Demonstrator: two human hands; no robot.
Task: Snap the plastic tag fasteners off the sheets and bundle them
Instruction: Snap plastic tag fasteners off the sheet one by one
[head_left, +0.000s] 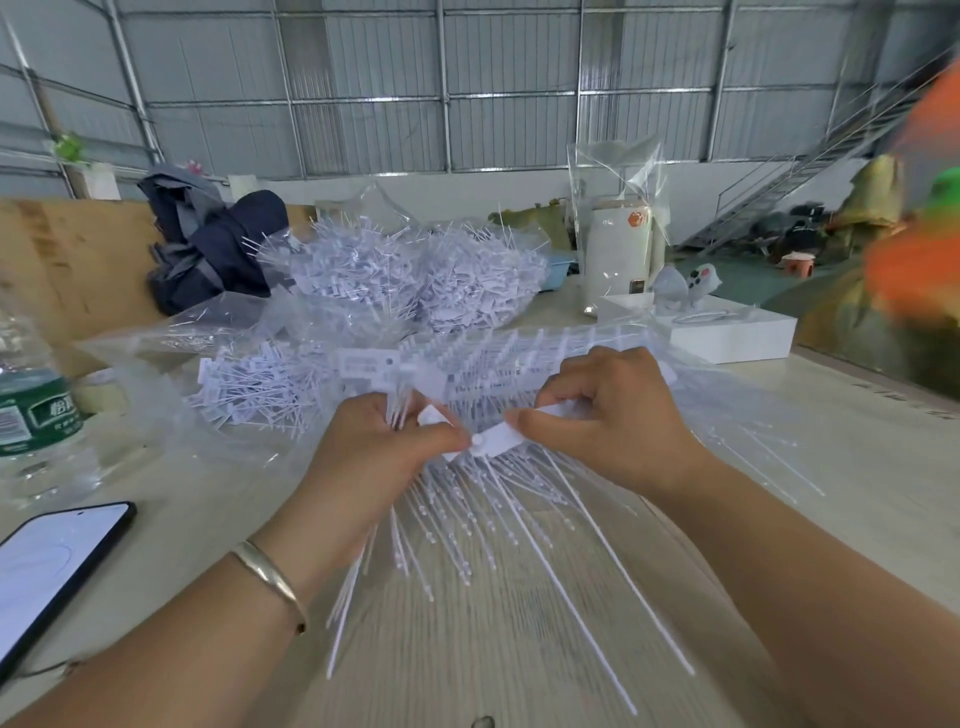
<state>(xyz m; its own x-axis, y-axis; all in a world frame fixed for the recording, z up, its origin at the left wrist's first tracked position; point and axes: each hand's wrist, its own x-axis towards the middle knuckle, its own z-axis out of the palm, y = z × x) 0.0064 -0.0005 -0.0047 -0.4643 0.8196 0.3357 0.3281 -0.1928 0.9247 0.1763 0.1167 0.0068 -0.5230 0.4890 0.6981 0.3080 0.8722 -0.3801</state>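
While a heap of loose white plastic tag fasteners (415, 270) waits in clear bags at the back of the pale wooden worktop (857, 441), a person works a moulded sheet of white plastic fasteners (524, 358) held just above it. The left hand (379, 447) has its grip clenched around a gathered bundle of thin white fastener stems (402, 410), thumb pressing a flat white tag head (496, 439). The right hand (608, 421) pinches that same head from the other side. The stems fan down towards the camera.

Done well, the snap should probably come as a short twist close to the joint, so the stem breaks clean, not bent. Keeping the heads level in the left hand should make bundling easier. A black smartphone (47, 566) and a green-labelled water bottle (36, 410) sit to the left.
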